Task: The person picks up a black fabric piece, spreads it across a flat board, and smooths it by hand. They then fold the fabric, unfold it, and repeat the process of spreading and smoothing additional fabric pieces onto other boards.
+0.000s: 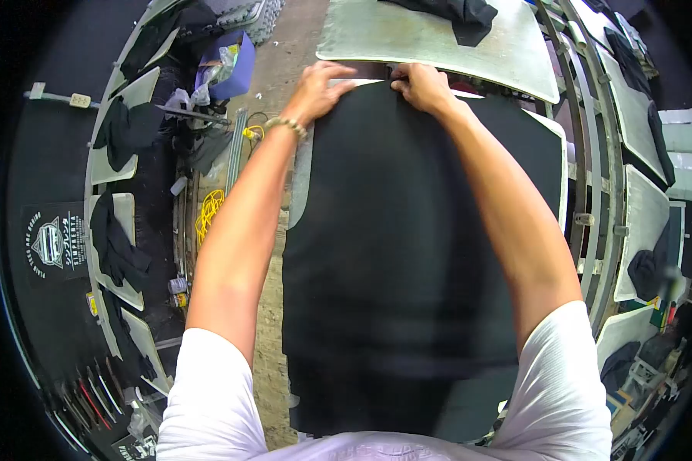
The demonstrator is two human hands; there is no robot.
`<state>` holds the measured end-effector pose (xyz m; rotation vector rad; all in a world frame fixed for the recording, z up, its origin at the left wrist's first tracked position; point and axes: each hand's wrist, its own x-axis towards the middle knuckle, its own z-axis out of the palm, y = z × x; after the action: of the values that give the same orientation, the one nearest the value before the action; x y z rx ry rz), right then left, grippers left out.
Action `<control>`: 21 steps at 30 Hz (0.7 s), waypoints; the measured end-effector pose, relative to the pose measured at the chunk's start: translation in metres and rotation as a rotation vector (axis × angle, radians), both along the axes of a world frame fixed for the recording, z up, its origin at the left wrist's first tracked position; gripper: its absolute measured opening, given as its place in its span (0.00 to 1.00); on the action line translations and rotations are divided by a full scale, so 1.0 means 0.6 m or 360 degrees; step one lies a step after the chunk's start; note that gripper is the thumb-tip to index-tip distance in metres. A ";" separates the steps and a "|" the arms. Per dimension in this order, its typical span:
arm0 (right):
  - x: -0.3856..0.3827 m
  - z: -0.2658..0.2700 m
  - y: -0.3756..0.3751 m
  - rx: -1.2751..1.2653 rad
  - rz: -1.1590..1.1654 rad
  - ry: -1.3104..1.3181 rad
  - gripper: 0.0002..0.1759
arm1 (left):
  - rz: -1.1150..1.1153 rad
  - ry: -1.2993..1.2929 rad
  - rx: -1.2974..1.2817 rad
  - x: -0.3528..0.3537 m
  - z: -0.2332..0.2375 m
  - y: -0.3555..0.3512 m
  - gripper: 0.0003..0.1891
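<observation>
A large black fabric piece (392, 253) lies spread over a pale board (301, 184) in front of me. The board's light edge shows at the fabric's left, top and right sides. At the far edge, my right hand (424, 86) has its fingers pinched on the fabric's border. My left hand (324, 88) is at the far left corner of the fabric, thumb and fingers apart, with the thumb close to or touching the cloth. A beaded bracelet (287, 124) circles my left wrist.
Beyond my hands stands another pale board (438, 38) with a dark cloth (465, 17) on it. Metal rails (584, 154) holding boards run along the right. At left are a purple bin (229, 65), a yellow cord (209, 213) and boards with black garments (121, 131).
</observation>
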<state>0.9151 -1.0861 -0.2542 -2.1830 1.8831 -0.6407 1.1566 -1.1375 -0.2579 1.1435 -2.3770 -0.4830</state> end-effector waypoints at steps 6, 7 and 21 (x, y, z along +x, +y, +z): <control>-0.022 -0.008 -0.015 0.0153 0.0099 -0.0443 0.08 | -0.0278 0.0047 0.0379 -0.082 0.002 -0.022 0.21; -0.021 -0.008 -0.011 0.0161 0.0100 -0.0444 0.08 | -0.0276 0.0048 0.0386 -0.082 0.002 -0.023 0.21; -0.081 0.116 0.340 -0.0097 -0.0478 -0.0620 0.15 | 0.0785 0.0691 0.1070 0.191 -0.013 0.275 0.13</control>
<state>0.8663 -0.8818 -0.1845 -1.6584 2.0012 -1.0987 1.2711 -0.9724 -0.2660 1.6330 -1.5098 -1.2495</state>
